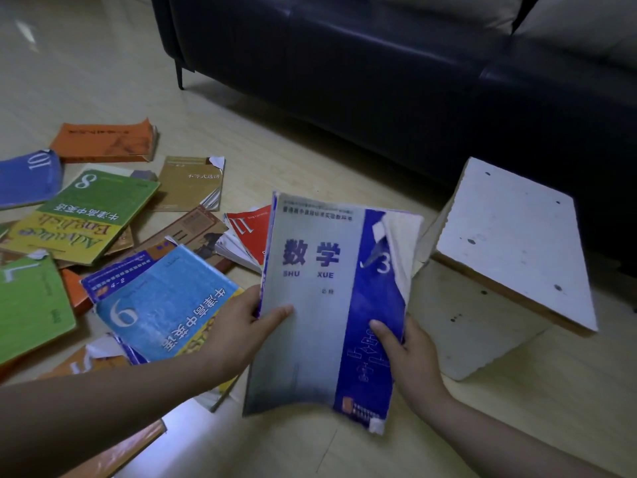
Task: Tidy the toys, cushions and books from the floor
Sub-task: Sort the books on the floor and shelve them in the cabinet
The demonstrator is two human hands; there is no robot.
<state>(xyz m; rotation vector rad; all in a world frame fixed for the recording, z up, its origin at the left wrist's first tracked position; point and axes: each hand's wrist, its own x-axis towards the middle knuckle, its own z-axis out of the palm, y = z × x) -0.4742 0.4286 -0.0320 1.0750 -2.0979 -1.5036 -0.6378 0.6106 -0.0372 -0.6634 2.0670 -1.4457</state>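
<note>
Books [86, 215], roughly a dozen, lie scattered and overlapping on the floor [310, 160] at left. The left hand [238, 329] grips the left edge of one grey-and-blue maths book [310, 322], thumb on the cover. The book is held above the floor, cover up, its long axis running away from the person and its top leaning slightly right. The right hand [413, 360] grips its lower right edge, thumb on top. One white stool [510, 236] stands just right.

Pale wood floor [293, 160]: scattered books [103, 215] left, white board stool [510, 236] right, dark sofa [379, 63] behind on legs
</note>
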